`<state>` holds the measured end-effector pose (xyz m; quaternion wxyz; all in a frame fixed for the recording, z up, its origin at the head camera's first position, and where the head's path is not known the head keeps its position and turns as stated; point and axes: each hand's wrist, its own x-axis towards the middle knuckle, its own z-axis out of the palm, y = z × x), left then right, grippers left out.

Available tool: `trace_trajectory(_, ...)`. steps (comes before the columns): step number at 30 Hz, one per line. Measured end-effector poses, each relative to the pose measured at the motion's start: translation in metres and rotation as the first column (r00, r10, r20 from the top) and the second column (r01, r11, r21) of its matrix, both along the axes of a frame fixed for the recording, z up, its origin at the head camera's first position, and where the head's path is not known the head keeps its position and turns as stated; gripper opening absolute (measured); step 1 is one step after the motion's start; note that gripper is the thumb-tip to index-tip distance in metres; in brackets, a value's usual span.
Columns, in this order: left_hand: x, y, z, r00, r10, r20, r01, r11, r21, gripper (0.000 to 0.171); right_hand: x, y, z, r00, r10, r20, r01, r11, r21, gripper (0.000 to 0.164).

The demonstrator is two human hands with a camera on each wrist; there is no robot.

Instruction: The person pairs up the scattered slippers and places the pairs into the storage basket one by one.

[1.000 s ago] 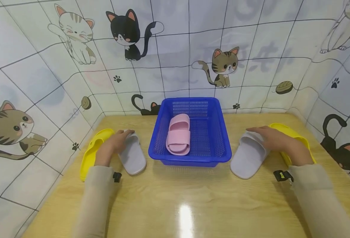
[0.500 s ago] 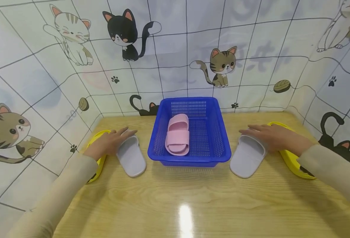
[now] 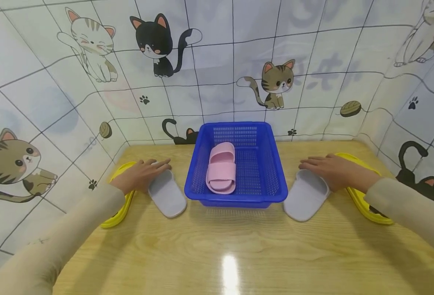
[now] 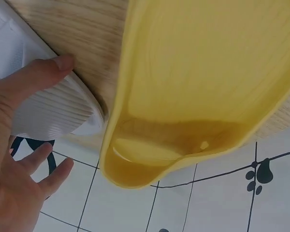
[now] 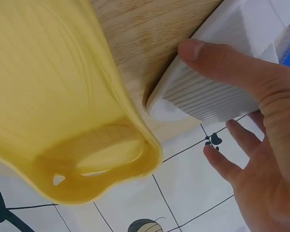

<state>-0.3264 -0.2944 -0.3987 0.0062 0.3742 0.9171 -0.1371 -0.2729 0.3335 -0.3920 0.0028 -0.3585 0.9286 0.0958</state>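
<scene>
My left hand (image 3: 141,176) lies over the strap end of a pale grey slipper (image 3: 168,196), left of the basket. In the left wrist view its thumb rests along the slipper's edge (image 4: 53,111), and the other fingers stretch out past it. On the opposite side, my right hand (image 3: 335,171) spans the matching grey slipper (image 3: 305,198) in the same way. The right wrist view has the thumb on that slipper's strap (image 5: 203,99), fingers loosely extended. Both slippers rest on the table, their strap ends partly covered by my hands.
A blue basket (image 3: 255,198) stands between the grey slippers, with pink slippers (image 3: 221,170) in its left half. Yellow slippers lie outside each hand, one left (image 3: 117,217) and one right (image 3: 362,205), partly hidden by my arms. A cat-printed wall covering (image 3: 217,94) borders the wooden table (image 3: 187,254).
Both forearms have swung outward and my fingers have straightened over the grey slippers. The left grey slipper has shifted slightly toward the basket. The basket and pink slippers stay put.
</scene>
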Motion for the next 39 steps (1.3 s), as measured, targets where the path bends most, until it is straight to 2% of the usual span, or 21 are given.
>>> trace_trajectory(4, 0.002, 0.002, 0.009, 1.000, 0.008, -0.005, -0.008, 0.999, 0.036, 0.098, 0.002, -0.001, 0.005, 1.000, -0.002, -0.011, 0.002, 1.000, -0.014, 0.097)
trace_trajectory(11, 0.001, 0.001, 0.036, 0.997, 0.046, -0.068, -0.043, 0.998, 0.036, 0.095, 0.001, 0.003, 0.026, 0.994, 0.024, -0.104, -0.029, 0.999, -0.041, 0.093)
trace_trajectory(15, 0.000, -0.002, 0.051, 0.994, 0.101, -0.053, -0.094, 0.989, 0.114, 0.098, -0.001, 0.009, 0.044, 0.988, 0.010, -0.157, -0.020, 0.998, -0.062, 0.094)
trace_trajectory(18, -0.001, -0.005, 0.063, 0.987, 0.159, -0.013, -0.154, 0.971, 0.185, 0.106, -0.002, 0.012, 0.057, 0.985, -0.003, -0.175, -0.011, 0.997, -0.079, 0.099)
trace_trajectory(21, -0.003, -0.008, 0.072, 0.977, 0.211, 0.016, -0.209, 0.946, 0.249, 0.108, -0.002, 0.017, 0.070, 0.982, -0.024, -0.188, 0.006, 0.996, -0.092, 0.103)
trace_trajectory(25, -0.002, -0.006, 0.083, 0.966, 0.248, 0.071, -0.257, 0.909, 0.327, 0.107, 0.000, 0.023, 0.085, 0.978, -0.076, -0.193, 0.053, 0.991, -0.125, 0.107)
trace_trajectory(28, -0.001, -0.003, 0.087, 0.959, 0.266, 0.099, -0.284, 0.887, 0.365, 0.110, 0.000, 0.026, 0.094, 0.974, -0.091, -0.208, 0.055, 0.983, -0.174, 0.110)
trace_trajectory(31, 0.002, 0.003, 0.090, 0.956, 0.278, 0.096, -0.293, 0.873, 0.389, 0.111, -0.001, 0.027, 0.100, 0.969, -0.088, -0.233, 0.038, 0.976, -0.213, 0.114)
trace_trajectory(36, 0.006, 0.018, 0.090, 0.963, 0.263, 0.052, -0.259, 0.866, 0.427, 0.112, 0.003, 0.022, 0.110, 0.962, -0.094, -0.257, 0.027, 0.967, -0.254, 0.118)
trace_trajectory(39, 0.009, 0.027, 0.088, 0.965, 0.260, 0.039, -0.249, 0.855, 0.456, 0.114, 0.008, 0.016, 0.116, 0.960, -0.107, -0.260, 0.035, 0.963, -0.267, 0.119)
